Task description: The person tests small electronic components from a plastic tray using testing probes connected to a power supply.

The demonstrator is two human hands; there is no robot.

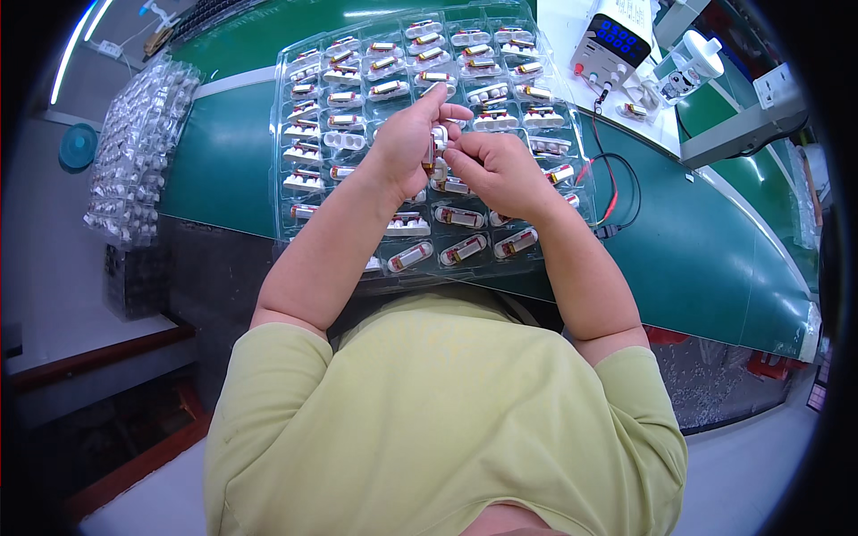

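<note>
1. White-and-silver, red-edged oblong plastic-looking piece: I'm holding it in my left hand, my right hand pinching close against it, over the clear plastic compartment tray.
2. I'm seemingly adjusting it; the next move calls for steady fingertips.

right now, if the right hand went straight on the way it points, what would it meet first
Probably the small white part at the left hand, just ahead of the right hand; depth is unclear.

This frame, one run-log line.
left hand: holds small white unit | right hand: touching it | beneath: clear tray, similar units | beyond: power supply, display lit
</note>
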